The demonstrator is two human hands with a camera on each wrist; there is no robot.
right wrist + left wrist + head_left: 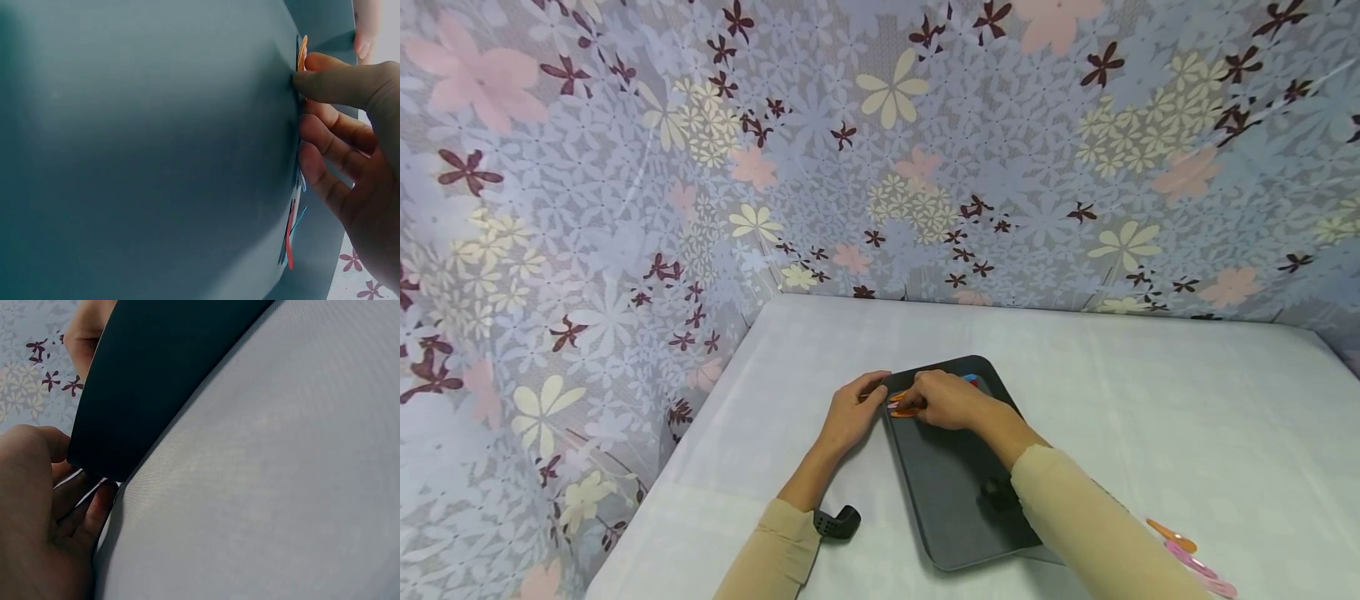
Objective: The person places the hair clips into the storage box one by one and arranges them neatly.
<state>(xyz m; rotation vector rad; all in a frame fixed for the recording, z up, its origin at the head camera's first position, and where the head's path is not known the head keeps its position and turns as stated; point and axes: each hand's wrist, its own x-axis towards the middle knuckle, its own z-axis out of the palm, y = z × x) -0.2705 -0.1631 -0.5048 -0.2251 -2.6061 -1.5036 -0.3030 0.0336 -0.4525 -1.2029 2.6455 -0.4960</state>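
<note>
Pinched orange hair clip (303, 54) in right hand (951, 402), gripped grey tray (943, 492) corner with left hand (850, 412); judged clip light, stiff, best taken by edges

I'm looking into a nook lined with flower-printed sheeting (887, 158), which rises behind and along the left of a white-covered surface (1150, 400). That lining makes it look like a screened-off corner, but I can't tell whether it belongs to a home or a studio.
</note>
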